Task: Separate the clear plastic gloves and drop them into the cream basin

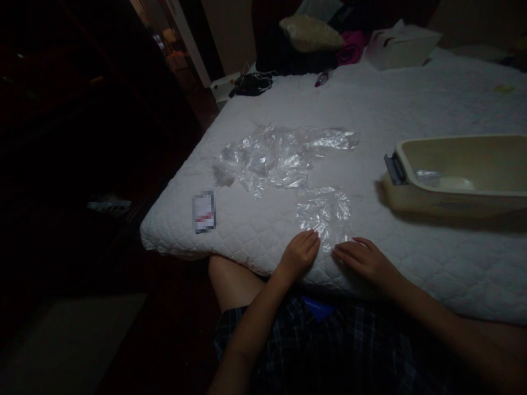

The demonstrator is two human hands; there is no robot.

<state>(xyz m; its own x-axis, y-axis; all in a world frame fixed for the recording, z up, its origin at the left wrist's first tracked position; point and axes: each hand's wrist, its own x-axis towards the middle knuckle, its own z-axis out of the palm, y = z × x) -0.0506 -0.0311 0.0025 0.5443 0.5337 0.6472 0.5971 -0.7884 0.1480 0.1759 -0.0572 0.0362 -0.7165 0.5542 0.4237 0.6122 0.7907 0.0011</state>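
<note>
A clear plastic bag lies spread and wrinkled on the white quilted bed in front of me. My left hand rests at the bag's near left edge, palm down, its fingers extended and close together. At the near right edge is my right hand, with its fingers stretched toward the plastic and slightly apart. Neither hand visibly grips the film, though the undersides of the fingers are hidden. Just beyond lie several more crumpled clear plastic bags, overlapping each other.
A cream plastic tub with a grey handle stands on the bed at right, some clear plastic inside. A phone-like blurred object lies at left. Toward the back are a white box, a cushion and dark cables.
</note>
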